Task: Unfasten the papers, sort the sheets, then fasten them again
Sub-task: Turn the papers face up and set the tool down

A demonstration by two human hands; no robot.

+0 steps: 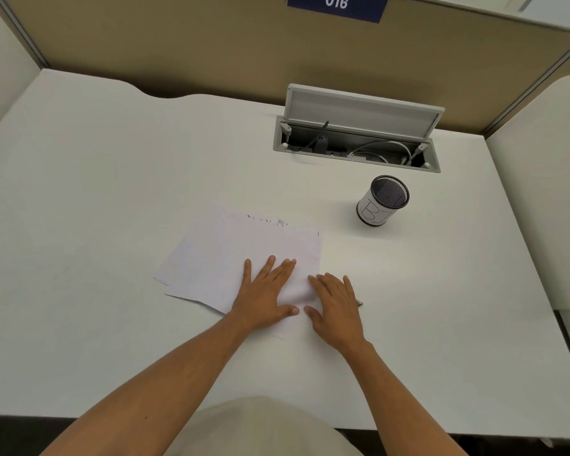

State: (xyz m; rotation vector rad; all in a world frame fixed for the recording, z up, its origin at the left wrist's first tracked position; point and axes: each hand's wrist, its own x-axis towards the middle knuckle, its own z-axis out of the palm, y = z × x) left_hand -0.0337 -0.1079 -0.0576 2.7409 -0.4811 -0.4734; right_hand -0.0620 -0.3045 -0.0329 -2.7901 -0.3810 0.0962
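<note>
A loose stack of white sheets [231, 251] lies fanned out on the white desk [96, 199], their edges out of line at the left and near corners. My left hand [265, 292] rests flat on the sheets with straight fingers. Beside it, my right hand [336, 306] lies flat on the right near corner of the papers, fingers spread. A small metal object [360, 303], possibly a clip, peeks out just right of my right hand; most of it is hidden.
A mesh pen cup [380, 202] wrapped in white paper stands to the back right of the sheets. Behind it, an open cable hatch [356, 139] with wires sits in the desk. Beige partition walls close off the back and sides.
</note>
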